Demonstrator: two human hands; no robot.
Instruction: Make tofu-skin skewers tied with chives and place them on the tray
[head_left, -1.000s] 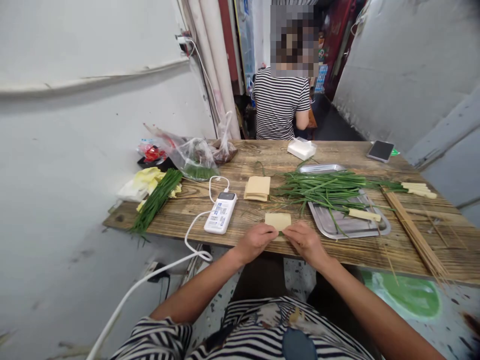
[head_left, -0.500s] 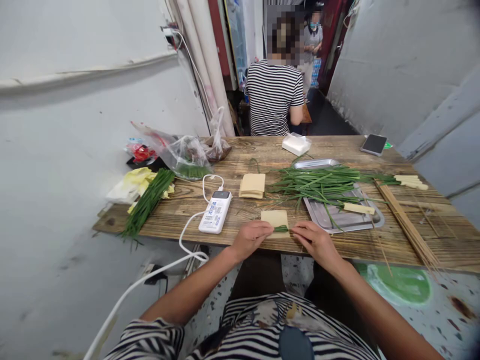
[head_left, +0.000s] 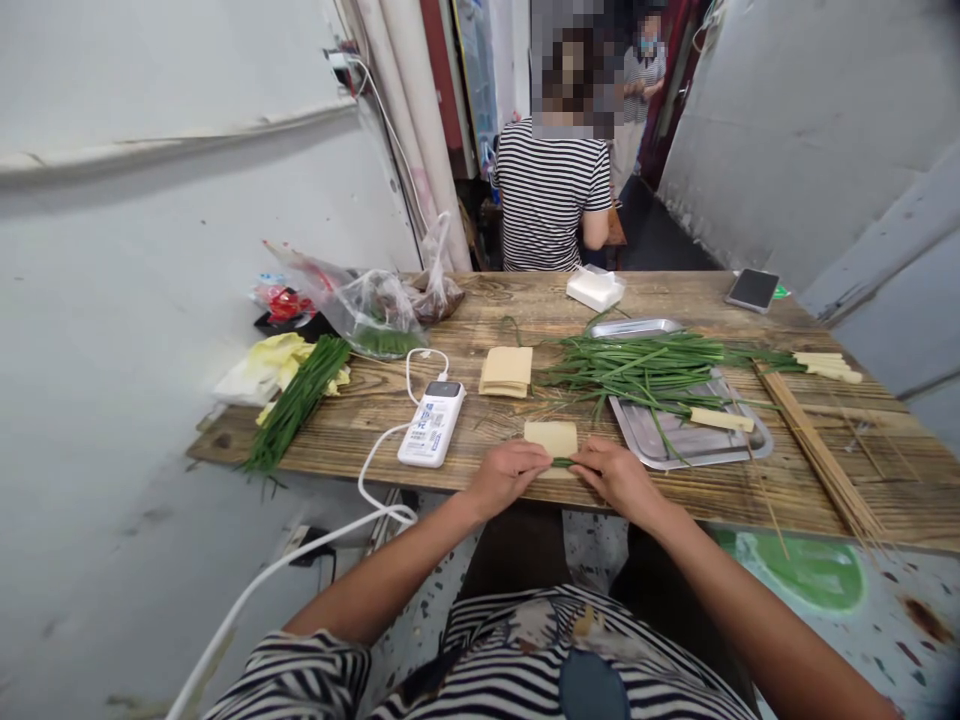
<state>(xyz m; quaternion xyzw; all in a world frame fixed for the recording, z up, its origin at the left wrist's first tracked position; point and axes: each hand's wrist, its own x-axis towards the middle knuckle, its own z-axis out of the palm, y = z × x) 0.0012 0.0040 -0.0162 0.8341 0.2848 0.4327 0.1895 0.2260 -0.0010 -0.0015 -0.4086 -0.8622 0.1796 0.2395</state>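
A square tofu sheet (head_left: 551, 434) lies flat near the table's front edge, with a small folded bundle of green chives (head_left: 561, 462) across it. My left hand (head_left: 510, 472) pinches the bundle's left end, fingers closed. At the other end, my right hand (head_left: 611, 475) is closed on the chives too. Beyond them sits a stack of tofu sheets (head_left: 506, 371). To the right, long loose chives (head_left: 637, 362) spread over a metal tray (head_left: 694, 455), and a finished-looking roll on a skewer (head_left: 721, 420) rests on the tray.
A white power bank (head_left: 433, 425) with a cable stands left of the hands. Farther left are more chives (head_left: 300, 400) and plastic bags (head_left: 386, 315). Bamboo skewers (head_left: 821, 450), skewered rolls (head_left: 829, 366) and a phone (head_left: 753, 289) lie right. Two people are beyond the table.
My right hand has moved left and closed on the right end of the chive bundle. Both hands are now nearer each other, and less of the bundle shows.
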